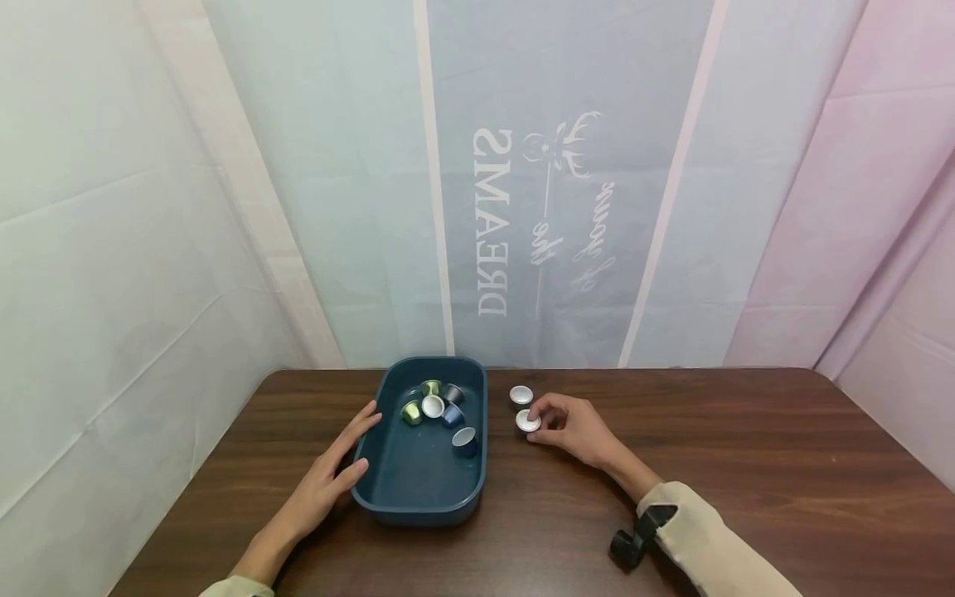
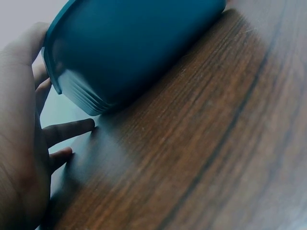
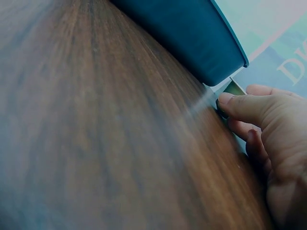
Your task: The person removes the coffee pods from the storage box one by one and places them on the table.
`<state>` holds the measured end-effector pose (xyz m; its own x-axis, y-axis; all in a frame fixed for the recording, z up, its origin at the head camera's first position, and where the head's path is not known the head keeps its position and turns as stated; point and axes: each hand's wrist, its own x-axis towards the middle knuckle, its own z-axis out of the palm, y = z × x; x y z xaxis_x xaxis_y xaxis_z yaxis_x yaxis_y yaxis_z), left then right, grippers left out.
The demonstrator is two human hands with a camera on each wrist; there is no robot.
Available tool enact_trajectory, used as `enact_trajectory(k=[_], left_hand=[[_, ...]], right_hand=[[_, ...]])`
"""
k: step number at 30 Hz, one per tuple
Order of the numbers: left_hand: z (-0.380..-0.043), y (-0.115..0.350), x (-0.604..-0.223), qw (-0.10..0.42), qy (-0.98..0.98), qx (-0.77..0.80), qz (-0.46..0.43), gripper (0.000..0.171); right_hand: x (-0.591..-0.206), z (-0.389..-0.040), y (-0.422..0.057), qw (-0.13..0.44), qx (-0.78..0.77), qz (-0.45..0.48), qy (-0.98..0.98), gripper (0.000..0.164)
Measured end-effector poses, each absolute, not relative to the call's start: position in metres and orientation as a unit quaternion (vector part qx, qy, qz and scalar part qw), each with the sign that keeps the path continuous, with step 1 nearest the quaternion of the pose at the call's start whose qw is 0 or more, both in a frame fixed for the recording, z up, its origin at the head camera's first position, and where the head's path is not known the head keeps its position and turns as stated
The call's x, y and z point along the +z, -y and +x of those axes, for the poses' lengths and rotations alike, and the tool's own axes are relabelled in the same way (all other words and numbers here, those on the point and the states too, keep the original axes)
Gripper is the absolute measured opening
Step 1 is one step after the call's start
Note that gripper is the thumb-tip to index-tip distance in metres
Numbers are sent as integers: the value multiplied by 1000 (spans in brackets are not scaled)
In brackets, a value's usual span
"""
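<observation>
A dark teal bin (image 1: pixel 419 516) stands on the wooden table, with several coffee capsules inside: green ones (image 1: pixel 412 413), blue ones (image 1: pixel 452 415), and some with a white lid showing (image 1: pixel 433 406). My left hand (image 1: pixel 322 485) lies along the bin's left side, fingers extended and fingertips at the rim. To the right of the bin, my right hand (image 1: pixel 570 427) pinches a coffee capsule (image 1: pixel 527 420) between thumb and index finger, its silvery lid facing up. Just behind it a second capsule (image 1: pixel 521 395) sits on the table. In the right wrist view the thumb covers part of the pinched capsule (image 3: pixel 234 88).
The brown wooden table (image 1: pixel 709 448) ends at a printed curtain (image 1: pixel 567 249) along its back edge. Pale fabric hangs at both sides. A black strap device (image 1: pixel 642 535) is fastened at the right sleeve's cuff.
</observation>
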<state>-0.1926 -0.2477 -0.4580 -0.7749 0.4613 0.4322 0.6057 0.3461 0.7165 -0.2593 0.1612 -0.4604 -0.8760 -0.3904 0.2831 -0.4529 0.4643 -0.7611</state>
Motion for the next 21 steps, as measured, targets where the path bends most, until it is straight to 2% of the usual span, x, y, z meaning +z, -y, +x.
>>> enact_trajectory(k=[21], left_hand=[[-192, 246, -455, 77, 812, -476, -328, 55]], right_hand=[[-460, -260, -162, 40, 448, 268, 852, 25]])
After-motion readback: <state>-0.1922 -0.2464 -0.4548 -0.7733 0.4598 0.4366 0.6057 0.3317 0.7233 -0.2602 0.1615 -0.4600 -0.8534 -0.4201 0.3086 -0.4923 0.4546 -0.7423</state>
